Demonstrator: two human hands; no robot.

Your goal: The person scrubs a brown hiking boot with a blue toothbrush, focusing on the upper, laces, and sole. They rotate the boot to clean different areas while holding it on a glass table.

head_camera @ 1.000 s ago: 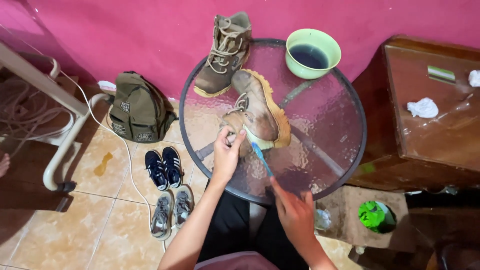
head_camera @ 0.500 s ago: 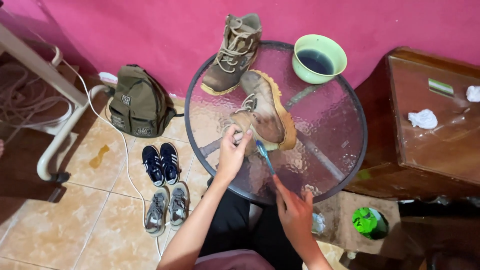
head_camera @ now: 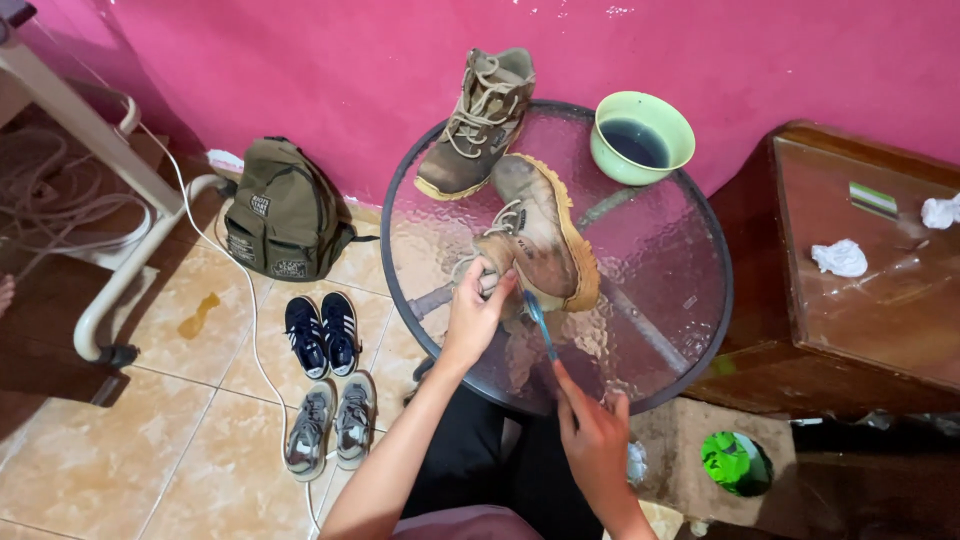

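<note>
A tan boot [head_camera: 540, 235] lies on its side on the round glass table [head_camera: 680, 260]. My left hand [head_camera: 473, 310] grips the boot's ankle end. A blue toothbrush [head_camera: 540, 325] is pinched in my right hand [head_camera: 590, 435], its head against the boot's side near the sole. The second boot [head_camera: 480, 120] stands upright at the table's far edge. A green bowl [head_camera: 642, 137] of dark liquid sits at the far right of the table.
An olive backpack [head_camera: 285, 215] leans on the pink wall. Dark blue sneakers [head_camera: 322, 333] and grey sneakers [head_camera: 330, 425] lie on the tiled floor. A wooden cabinet [head_camera: 850, 300] with crumpled tissues [head_camera: 840, 257] stands to the right. A white metal frame [head_camera: 110, 260] is at left.
The view has shifted slightly. My right hand has moved the toothbrush a little along the boot's side; my left hand keeps its hold on the boot.
</note>
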